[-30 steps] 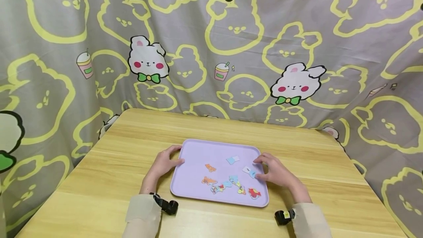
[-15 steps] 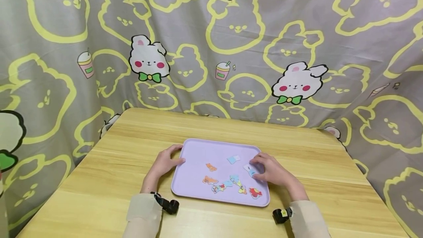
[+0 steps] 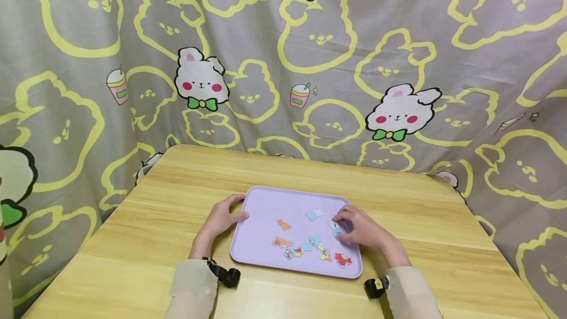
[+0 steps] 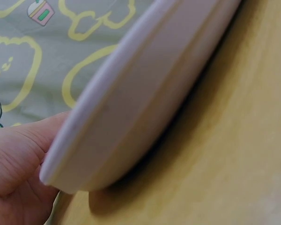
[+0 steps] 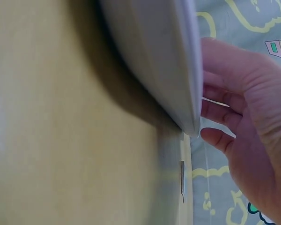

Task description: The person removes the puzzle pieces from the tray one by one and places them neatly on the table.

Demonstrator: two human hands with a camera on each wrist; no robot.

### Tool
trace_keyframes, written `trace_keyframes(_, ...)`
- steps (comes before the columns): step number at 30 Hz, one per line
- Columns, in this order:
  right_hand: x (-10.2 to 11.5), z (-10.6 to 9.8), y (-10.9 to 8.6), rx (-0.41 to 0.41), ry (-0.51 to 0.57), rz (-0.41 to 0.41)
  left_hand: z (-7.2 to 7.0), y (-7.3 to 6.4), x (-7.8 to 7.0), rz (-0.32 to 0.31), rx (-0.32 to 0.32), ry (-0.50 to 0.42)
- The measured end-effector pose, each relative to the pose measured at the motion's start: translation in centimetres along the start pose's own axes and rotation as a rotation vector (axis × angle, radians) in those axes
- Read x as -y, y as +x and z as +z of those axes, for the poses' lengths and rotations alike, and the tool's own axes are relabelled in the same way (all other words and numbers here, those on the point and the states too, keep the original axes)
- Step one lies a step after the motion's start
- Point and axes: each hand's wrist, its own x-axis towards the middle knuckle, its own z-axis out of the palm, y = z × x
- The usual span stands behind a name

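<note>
A lilac tray (image 3: 274,201) lies on the table, and my left hand (image 3: 223,214) grips its left edge, the thumb over the rim. In the left wrist view, part of the left hand (image 4: 16,159) shows beside the tray's side wall (image 4: 126,98). My right hand (image 3: 365,228) reaches over the tray's right side, its thumb and index finger bent around a white-and-blue puzzle piece (image 3: 333,228) and partly covering it. The right wrist view shows curled fingers (image 5: 225,103) beyond the tray's rim; the piece is hidden there.
Several other puzzle pieces lie in the tray: a blue-and-white one (image 3: 314,214), two orange ones, the upper orange piece (image 3: 284,224) being smaller, a red one (image 3: 343,260) and multicoloured ones (image 3: 297,251). Wooden table (image 3: 146,230) surrounds the tray; a patterned curtain (image 3: 257,28) hangs behind.
My right hand has slid slightly left over the white-and-blue puzzle piece, covering more of it. The left hand stays on the tray's edge; the other pieces keep their places.
</note>
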Motion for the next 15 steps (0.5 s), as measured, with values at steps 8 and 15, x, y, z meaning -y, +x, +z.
trace_keyframes(8,-0.22,-0.01,0.25,-0.005,0.017,-0.002,-0.01,0.07,-0.14,0.004,-0.001,0.007)
trace_keyframes(15,-0.1,0.57,0.21,-0.048,0.033,-0.024,0.07,0.02,-0.03,0.006,0.0,-0.001)
